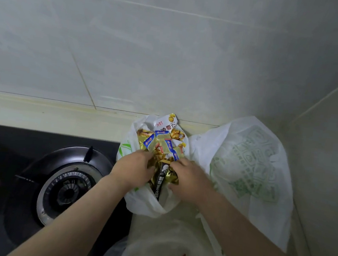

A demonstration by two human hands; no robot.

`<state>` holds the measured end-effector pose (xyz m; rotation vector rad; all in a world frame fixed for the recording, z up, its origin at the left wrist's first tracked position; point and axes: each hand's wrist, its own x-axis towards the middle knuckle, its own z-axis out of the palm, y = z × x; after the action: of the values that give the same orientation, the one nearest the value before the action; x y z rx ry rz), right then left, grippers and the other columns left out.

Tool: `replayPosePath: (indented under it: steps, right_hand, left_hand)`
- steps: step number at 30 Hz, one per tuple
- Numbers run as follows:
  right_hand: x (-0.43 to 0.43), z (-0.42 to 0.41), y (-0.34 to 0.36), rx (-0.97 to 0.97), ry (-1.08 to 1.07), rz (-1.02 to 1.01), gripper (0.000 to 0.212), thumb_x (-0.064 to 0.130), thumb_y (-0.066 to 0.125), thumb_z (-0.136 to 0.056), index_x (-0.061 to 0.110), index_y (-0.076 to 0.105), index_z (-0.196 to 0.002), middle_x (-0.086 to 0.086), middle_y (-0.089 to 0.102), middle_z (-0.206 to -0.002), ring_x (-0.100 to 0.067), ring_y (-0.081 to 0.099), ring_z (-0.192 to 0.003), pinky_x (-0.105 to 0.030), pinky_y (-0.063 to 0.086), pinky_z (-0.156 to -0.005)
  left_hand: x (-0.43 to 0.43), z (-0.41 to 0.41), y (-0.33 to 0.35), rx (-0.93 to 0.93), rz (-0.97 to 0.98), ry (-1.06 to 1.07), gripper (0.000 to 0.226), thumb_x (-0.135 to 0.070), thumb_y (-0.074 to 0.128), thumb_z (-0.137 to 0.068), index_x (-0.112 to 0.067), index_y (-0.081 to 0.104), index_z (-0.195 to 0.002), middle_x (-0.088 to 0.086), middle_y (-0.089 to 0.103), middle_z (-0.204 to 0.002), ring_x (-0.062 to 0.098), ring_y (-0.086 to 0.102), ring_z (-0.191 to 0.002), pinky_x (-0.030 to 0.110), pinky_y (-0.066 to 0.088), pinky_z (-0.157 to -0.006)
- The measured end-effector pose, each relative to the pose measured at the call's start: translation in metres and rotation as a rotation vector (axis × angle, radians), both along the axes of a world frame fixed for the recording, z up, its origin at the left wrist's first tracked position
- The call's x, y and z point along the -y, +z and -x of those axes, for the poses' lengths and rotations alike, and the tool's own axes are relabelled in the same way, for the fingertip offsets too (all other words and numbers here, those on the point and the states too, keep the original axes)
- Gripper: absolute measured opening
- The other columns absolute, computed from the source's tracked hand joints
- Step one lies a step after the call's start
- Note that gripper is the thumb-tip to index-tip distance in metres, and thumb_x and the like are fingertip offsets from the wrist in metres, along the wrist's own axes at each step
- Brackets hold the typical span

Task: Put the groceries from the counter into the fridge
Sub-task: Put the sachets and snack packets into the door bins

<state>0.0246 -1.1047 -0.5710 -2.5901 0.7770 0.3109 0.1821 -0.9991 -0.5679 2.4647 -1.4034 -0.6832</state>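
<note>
An open white plastic bag [145, 202] lies on the counter against the wall, full of small snack packets [163, 144] in gold, blue and white. A black snack packet [161, 179] stands between my hands. My left hand [135, 169] reaches into the bag from the left, fingers curled into the gold packets. From the right, my right hand [187, 180] grips the packets beside the black one. Which packet each hand holds is hidden by the fingers.
A larger white bag with green print [249, 167] stands in the corner on the right. Another plastic bag with red print [171, 253] lies in front. A black gas hob with a burner [67, 190] is on the left. Tiled wall [151, 53] behind.
</note>
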Motion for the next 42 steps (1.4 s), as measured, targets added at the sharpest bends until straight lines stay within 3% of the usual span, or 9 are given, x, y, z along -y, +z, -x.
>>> replayPosePath:
  steps: [2, 8, 13, 17, 20, 25, 35, 39, 42]
  right_hand:
    - [-0.001, 0.001, -0.004, 0.015, -0.009, 0.027, 0.052, 0.037, 0.067, -0.082, 0.022, 0.050, -0.129, -0.001, 0.051, -0.126, -0.025, 0.051, -0.111, -0.040, 0.046, -0.093]
    - [-0.003, 0.005, -0.007, 0.049, -0.097, -0.009, 0.050, 0.030, 0.063, -0.083, 0.018, 0.048, -0.129, -0.001, 0.052, -0.125, -0.024, 0.051, -0.112, -0.038, 0.045, -0.093]
    - [-0.003, 0.006, -0.009, 0.059, -0.159, -0.076, 0.042, 0.025, 0.060, -0.081, 0.018, 0.050, -0.121, -0.001, 0.059, -0.117, -0.023, 0.051, -0.104, -0.039, 0.046, -0.088]
    - [-0.002, 0.007, -0.011, 0.086, -0.181, -0.048, 0.034, 0.033, 0.060, -0.077, 0.024, 0.051, -0.108, 0.005, 0.061, -0.102, -0.021, 0.049, -0.094, -0.038, 0.045, -0.084]
    - [-0.002, 0.008, -0.013, 0.091, -0.201, -0.017, 0.034, 0.042, 0.058, -0.072, 0.028, 0.051, -0.103, 0.009, 0.059, -0.096, -0.019, 0.046, -0.092, -0.038, 0.044, -0.084]
    - [-0.003, 0.012, -0.005, 0.145, -0.272, -0.128, 0.047, 0.036, 0.064, -0.072, 0.027, 0.053, -0.117, 0.005, 0.052, -0.102, -0.017, 0.050, -0.098, -0.036, 0.047, -0.085]
    - [-0.008, 0.019, 0.018, 0.223, -0.466, -0.121, 0.052, 0.035, 0.068, -0.078, 0.025, 0.054, -0.128, 0.002, 0.046, -0.109, -0.021, 0.050, -0.109, -0.034, 0.046, -0.091]
    - [-0.009, 0.018, 0.027, 0.323, -0.579, -0.178, 0.051, 0.036, 0.072, -0.079, 0.027, 0.058, -0.127, 0.004, 0.047, -0.109, -0.017, 0.053, -0.106, -0.028, 0.044, -0.086]
    - [-0.011, 0.018, 0.031, 0.352, -0.660, -0.345, 0.046, 0.042, 0.070, -0.080, 0.032, 0.059, -0.124, 0.006, 0.054, -0.115, -0.012, 0.056, -0.104, -0.031, 0.049, -0.090]
  left_hand:
    - [0.000, 0.001, -0.002, 0.013, -0.020, -0.017, 0.020, -0.033, 0.051, -0.092, -0.018, 0.061, -0.101, 0.001, 0.059, -0.099, 0.022, 0.060, -0.091, 0.030, 0.046, -0.071]
    - [-0.005, 0.000, -0.009, 0.008, -0.040, -0.029, 0.029, -0.033, 0.063, -0.084, -0.018, 0.061, -0.109, 0.002, 0.059, -0.109, 0.023, 0.059, -0.100, 0.032, 0.049, -0.079]
    - [-0.007, 0.001, -0.006, -0.069, -0.012, 0.041, 0.018, -0.032, 0.066, -0.080, -0.018, 0.063, -0.091, -0.001, 0.059, -0.096, 0.020, 0.058, -0.088, 0.033, 0.050, -0.073]
    - [-0.012, 0.000, -0.003, -0.196, 0.018, 0.106, 0.010, -0.024, 0.067, -0.082, -0.022, 0.058, -0.079, -0.006, 0.062, -0.078, 0.014, 0.057, -0.075, 0.026, 0.043, -0.061]
    - [-0.016, -0.001, 0.000, -0.293, 0.072, 0.129, 0.006, -0.022, 0.067, -0.084, -0.022, 0.062, -0.085, -0.007, 0.067, -0.083, 0.013, 0.062, -0.082, 0.026, 0.047, -0.068]
    - [-0.023, 0.000, 0.007, -0.372, 0.174, 0.239, 0.027, -0.016, 0.065, -0.089, -0.027, 0.048, -0.071, -0.011, 0.055, -0.067, 0.001, 0.051, -0.062, 0.013, 0.032, -0.051]
    - [-0.026, 0.007, 0.028, -0.581, 0.502, 0.472, 0.016, -0.010, 0.065, -0.092, -0.010, 0.055, -0.079, 0.001, 0.059, -0.069, 0.006, 0.054, -0.059, 0.020, 0.045, -0.058]
    - [-0.026, 0.003, 0.037, -0.682, 0.544, 0.483, 0.012, -0.010, 0.061, -0.095, -0.010, 0.055, -0.084, 0.007, 0.062, -0.076, 0.018, 0.058, -0.069, 0.039, 0.051, -0.069]
    - [-0.026, 0.003, 0.045, -0.824, 0.541, 0.567, 0.006, -0.014, 0.055, -0.099, -0.010, 0.060, -0.099, 0.012, 0.072, -0.091, 0.026, 0.069, -0.080, 0.045, 0.059, -0.075]
